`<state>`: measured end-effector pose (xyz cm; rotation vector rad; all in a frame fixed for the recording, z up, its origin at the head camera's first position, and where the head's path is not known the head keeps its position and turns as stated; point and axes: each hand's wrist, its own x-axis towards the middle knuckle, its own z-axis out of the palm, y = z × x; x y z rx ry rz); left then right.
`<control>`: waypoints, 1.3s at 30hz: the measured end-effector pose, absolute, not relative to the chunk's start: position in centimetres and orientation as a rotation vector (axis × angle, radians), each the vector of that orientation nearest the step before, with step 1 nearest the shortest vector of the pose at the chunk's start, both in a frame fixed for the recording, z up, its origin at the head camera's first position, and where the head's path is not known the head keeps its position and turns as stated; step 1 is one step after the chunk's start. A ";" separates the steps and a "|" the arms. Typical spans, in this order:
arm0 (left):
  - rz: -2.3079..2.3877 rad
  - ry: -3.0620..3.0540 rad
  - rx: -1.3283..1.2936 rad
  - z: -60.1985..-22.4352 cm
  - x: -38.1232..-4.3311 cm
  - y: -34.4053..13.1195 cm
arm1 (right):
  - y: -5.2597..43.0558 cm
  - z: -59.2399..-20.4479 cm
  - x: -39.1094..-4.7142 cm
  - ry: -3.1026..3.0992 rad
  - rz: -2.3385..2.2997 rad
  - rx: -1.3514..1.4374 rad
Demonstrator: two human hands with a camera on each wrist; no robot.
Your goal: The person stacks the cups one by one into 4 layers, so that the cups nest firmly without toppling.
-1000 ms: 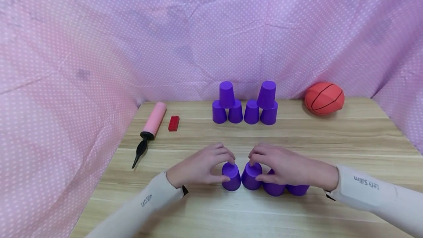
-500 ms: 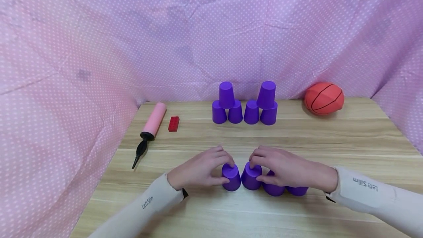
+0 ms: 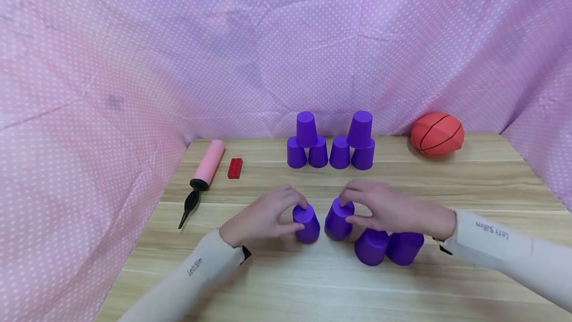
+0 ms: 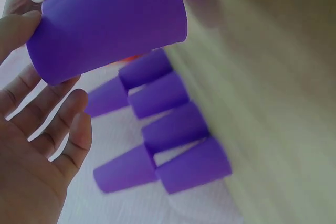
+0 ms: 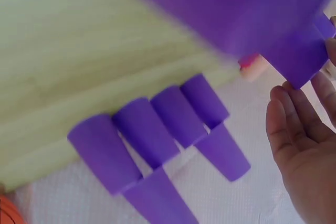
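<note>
Upside down, a purple cup [image 3: 308,228] is pinched near its raised base between the thumb and fingers of my left hand [image 3: 265,216]. My right hand [image 3: 388,206] pinches a second upside-down purple cup [image 3: 338,223] the same way. Both cups tilt slightly and appear to be off the table; the left wrist view shows the left cup [image 4: 110,24] close up. Below my right hand, two more purple cups, one [image 3: 372,249] beside the other [image 3: 405,250], stand inverted on the table.
Farther back stand two small purple stacks, each with one upper cup, left [image 3: 306,129] and right [image 3: 361,129], resting on two lower ones. A red basketball-patterned ball [image 3: 438,134] is at back right. A pink hand pump [image 3: 210,163] and red toy brick [image 3: 235,168] lie left.
Both hands have raised their cups and moved them away from me, the left one slightly leftward. A gap has opened between these cups, and the two cups at right show more fully.
</note>
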<state>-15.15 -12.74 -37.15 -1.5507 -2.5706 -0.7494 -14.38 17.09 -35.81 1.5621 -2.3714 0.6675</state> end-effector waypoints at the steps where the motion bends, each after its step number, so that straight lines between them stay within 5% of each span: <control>1: -0.760 -2.562 -1.526 -36.8 -15.5 -12.9 | 17.2 -35.5 -14.7 -2.366 0.665 1.549; 17: -0.838 -2.270 -1.077 -28.0 -21.9 -13.4 | 17.1 -27.6 -23.1 -2.324 0.579 1.072; 39: -0.797 -2.392 -0.898 -25.3 -29.0 -8.4 | 15.0 -29.9 -29.6 -2.683 0.526 0.847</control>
